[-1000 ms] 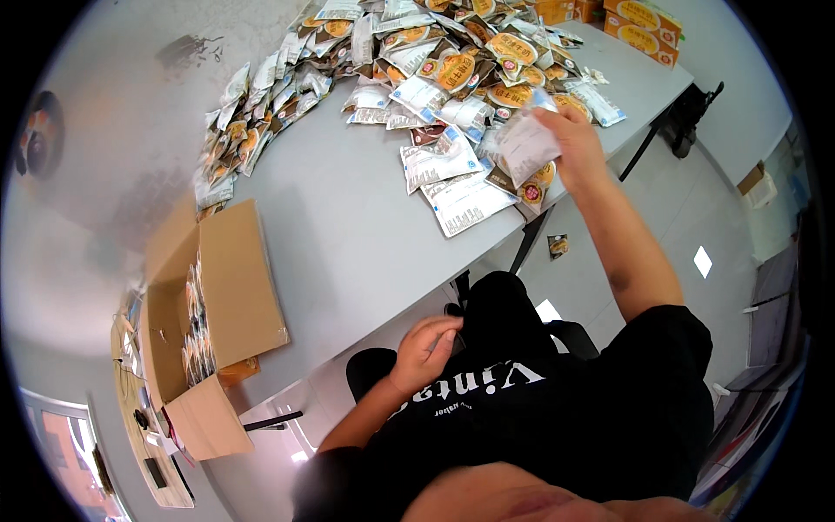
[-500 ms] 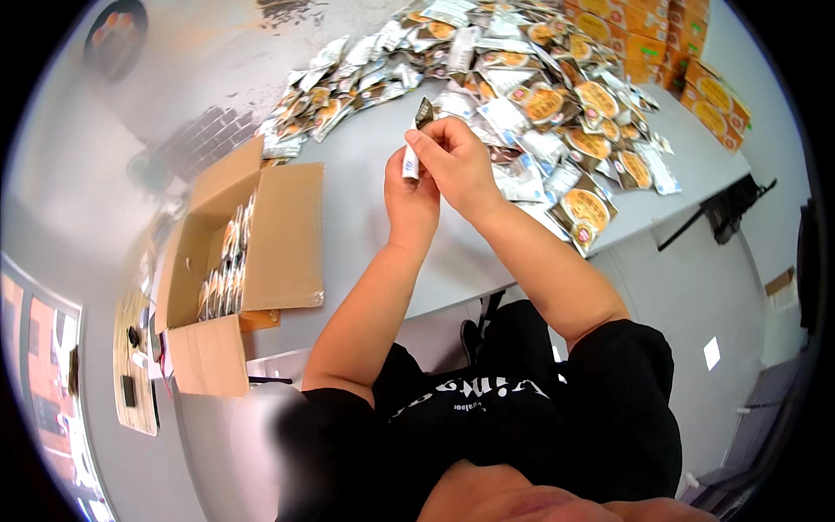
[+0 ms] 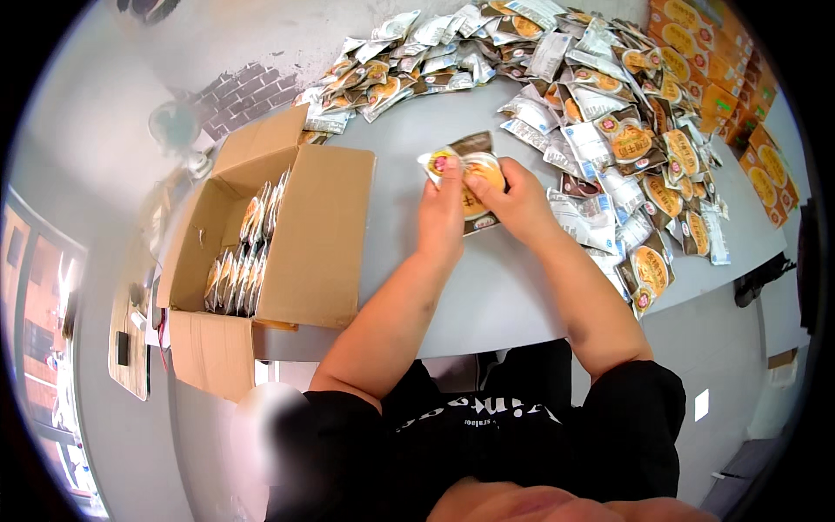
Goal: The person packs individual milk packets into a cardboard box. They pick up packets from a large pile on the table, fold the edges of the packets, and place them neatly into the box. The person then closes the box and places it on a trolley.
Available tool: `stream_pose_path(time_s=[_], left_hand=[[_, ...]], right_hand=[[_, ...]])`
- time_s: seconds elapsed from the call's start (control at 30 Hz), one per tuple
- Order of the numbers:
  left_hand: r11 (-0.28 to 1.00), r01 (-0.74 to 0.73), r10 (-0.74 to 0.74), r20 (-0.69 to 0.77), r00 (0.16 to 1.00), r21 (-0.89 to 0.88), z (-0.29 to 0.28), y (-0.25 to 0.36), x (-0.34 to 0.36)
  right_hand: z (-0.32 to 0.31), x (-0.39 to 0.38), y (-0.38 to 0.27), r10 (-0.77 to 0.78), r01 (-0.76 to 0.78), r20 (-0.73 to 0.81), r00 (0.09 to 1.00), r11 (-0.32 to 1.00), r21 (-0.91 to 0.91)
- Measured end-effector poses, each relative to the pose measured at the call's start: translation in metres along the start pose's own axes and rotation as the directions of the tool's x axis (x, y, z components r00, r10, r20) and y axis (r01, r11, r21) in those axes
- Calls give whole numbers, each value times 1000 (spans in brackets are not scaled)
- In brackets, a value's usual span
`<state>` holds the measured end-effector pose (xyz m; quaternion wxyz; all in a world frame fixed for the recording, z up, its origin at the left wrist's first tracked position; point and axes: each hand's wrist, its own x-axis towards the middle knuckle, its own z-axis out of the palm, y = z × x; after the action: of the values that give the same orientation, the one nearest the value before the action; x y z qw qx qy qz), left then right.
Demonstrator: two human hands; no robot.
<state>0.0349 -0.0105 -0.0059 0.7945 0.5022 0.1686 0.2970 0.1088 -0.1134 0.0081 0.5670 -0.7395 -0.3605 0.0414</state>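
Both hands hold one brown, white and orange food packet (image 3: 474,145) above the grey table (image 3: 417,304). Its printed front faces up and its middle looks pinched or creased. My left hand (image 3: 442,213) grips the left side, thumb on top. My right hand (image 3: 519,204) is closed on the right side, its thumb also pressing the front. The fingers underneath are hidden. To the left, an open cardboard box (image 3: 317,235) contains several similar packets (image 3: 239,270) standing in rows.
A large heap of loose packets (image 3: 622,139) spreads over the back and right of the table. Orange printed cartons (image 3: 713,96) are stacked behind its right end. A small white fan (image 3: 174,126) stands beyond the box, and a wooden surface (image 3: 130,357) lies at far left.
The packet was seen nearly edge-on between my hands; now it is turned with its printed front up. My hands have moved apart to its two sides. The whole view has shifted.
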Motion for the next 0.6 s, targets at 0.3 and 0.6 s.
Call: stream_pose_path(time_s=[0.3, 0.6], left_hand=[[991, 61, -63, 20, 998, 122, 0, -3, -1], [996, 20, -23, 28, 999, 90, 9, -1, -10]], right_hand=[[1, 1, 3, 184, -203, 87, 979, 917, 343], [-2, -5, -4, 237, -269, 132, 963, 786, 556]])
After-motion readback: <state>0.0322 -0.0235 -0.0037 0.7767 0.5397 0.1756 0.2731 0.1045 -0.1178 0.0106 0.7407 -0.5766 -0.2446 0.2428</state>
